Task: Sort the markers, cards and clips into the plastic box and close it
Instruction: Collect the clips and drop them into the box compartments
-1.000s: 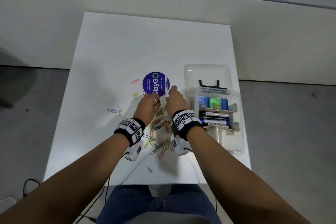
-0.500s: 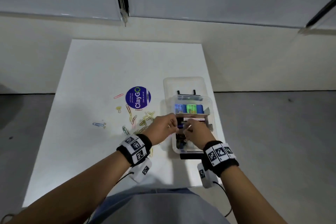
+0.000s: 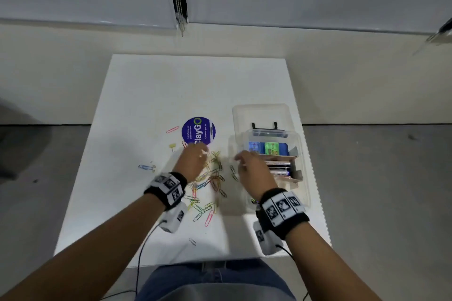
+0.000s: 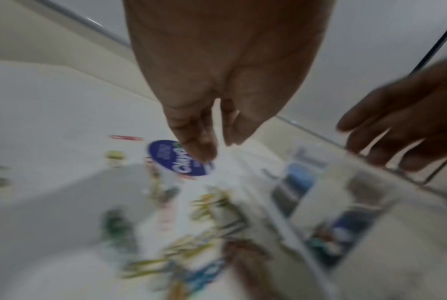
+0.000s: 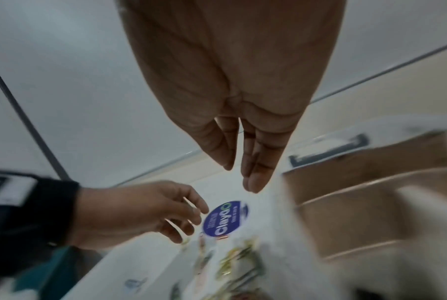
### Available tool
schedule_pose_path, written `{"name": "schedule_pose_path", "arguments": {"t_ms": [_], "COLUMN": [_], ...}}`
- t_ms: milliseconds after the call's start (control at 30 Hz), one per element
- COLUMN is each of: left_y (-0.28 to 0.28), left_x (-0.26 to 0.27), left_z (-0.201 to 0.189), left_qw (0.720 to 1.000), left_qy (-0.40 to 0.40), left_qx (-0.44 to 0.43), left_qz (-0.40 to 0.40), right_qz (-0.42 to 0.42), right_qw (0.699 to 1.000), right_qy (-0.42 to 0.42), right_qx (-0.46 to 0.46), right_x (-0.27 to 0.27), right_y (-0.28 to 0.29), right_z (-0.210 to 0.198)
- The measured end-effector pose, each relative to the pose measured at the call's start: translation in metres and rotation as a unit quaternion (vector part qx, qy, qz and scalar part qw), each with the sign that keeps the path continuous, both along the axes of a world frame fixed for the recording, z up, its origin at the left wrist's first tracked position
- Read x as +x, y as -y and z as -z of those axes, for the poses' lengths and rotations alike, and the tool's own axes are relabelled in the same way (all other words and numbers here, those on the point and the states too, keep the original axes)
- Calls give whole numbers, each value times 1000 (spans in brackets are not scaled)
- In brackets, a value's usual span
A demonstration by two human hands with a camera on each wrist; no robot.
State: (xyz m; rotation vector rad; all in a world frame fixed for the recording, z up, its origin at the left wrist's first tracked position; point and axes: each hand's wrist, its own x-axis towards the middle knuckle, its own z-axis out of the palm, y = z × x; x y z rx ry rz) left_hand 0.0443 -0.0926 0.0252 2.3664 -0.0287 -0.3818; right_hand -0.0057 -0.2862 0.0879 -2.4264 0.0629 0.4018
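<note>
- Head view: the paper clips (image 3: 210,183) lie in a loose heap on the white table (image 3: 137,110), between the two wrists and just left of the plastic box (image 3: 303,154); the heap runs roughly from the near edge up toward the round blue card (image 3: 198,131).
- A few strays sit well apart to the left: a pink clip (image 3: 172,129), a yellow binder clip (image 3: 173,147) and a blue clip (image 3: 146,167).
- Left hand (image 3: 192,165) hovers over the far end of the heap, beside the blue card, fingers loosely spread and holding nothing that I can make out.
- Right hand (image 3: 254,168) hangs between heap and box, fingers straight and relaxed, empty in the right wrist view.
- Box stands open, its lid (image 3: 260,113) lying behind it; card packs and markers already fill the far compartments.
- Judgement: the left hand is nearer the clips, so it likely gathers; the box lies to the right of the heap, so the carry goes rightward across the right hand.
</note>
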Motion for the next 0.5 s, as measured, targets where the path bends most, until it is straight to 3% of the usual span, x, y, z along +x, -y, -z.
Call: {"name": "schedule_pose_path", "arguments": {"t_ms": [67, 133, 233, 333, 433, 500], "left_y": [-37, -71, -98, -99, -84, -81], "left_x": [7, 3, -15, -37, -54, -49], "left_z": [27, 45, 60, 77, 76, 70], "left_qw": [991, 965, 944, 954, 972, 983], "left_qy": [-25, -71, -144, -147, -110, -74], "left_qx": [113, 213, 240, 249, 209, 168], "left_qz": [-63, -132, -175, -74, 17, 16], "right_qz": [-30, -46, -4, 48, 13, -7], "right_qw": [999, 995, 982, 967, 968, 973], "right_qy": [-38, -85, -160, -209, -180, -167], "right_qx": [14, -18, -101, -140, -174, -162], "right_x": [10, 18, 27, 22, 10, 6], "right_y": [-35, -66, -86, -87, -93, -97], "right_z": [7, 27, 62, 88, 100, 100]}}
